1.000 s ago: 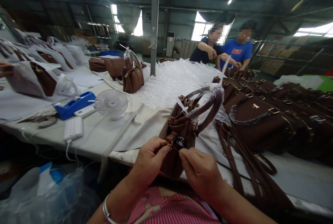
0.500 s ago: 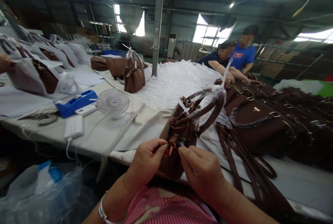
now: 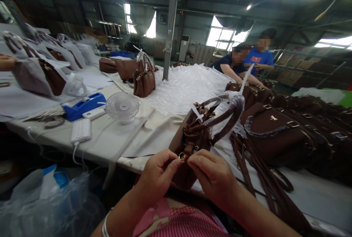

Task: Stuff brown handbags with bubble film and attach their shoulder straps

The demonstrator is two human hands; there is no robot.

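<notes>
**At the counter's near edge, both grips on one clasp**

Nearest the body, the left hand and right hand pinch the gold clasp of the brown handbag between them, fingertips almost touching. The bag stands upright, its plastic-wrapped handles arching away to the right. The cloth-covered counter carries a small fan to the left and more bags to the right.

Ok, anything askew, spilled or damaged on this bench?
Nothing stands out. Both hands, left hand and right hand, pinch a gold ring at the end of the brown handbag, whose handles are wrapped in clear film. The loose brown straps trail over the table edge beside it.
</notes>
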